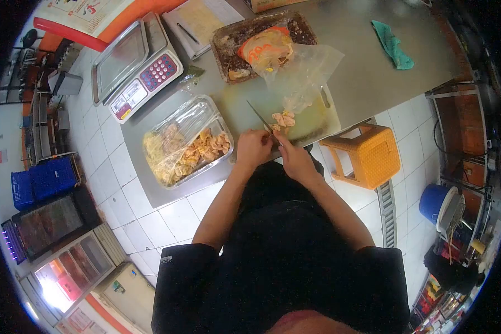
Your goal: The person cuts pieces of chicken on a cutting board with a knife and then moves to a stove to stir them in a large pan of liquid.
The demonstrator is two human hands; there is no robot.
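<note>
My right hand (296,160) is closed around the handle end of a knife (256,113), whose narrow blade points away from me over the cutting board (236,106). Close beside it at the board's near edge, my left hand (254,148) has its fingers curled; what they hold is hidden. Small pieces of pale pink raw meat (284,119) lie just beyond the knife. A clear plastic bag (303,72) rests partly on the board. To the left stands a metal tray (228,123) of cut meat pieces (206,149), partly covered by clear plastic film.
Behind the board sits a dark baking tray (222,42) with an orange-printed bag (270,47). A weighing scale (156,75), a notebook (178,22) with a pen, and a teal cloth (394,47) are on the metal table. An orange stool (373,156) stands at right.
</note>
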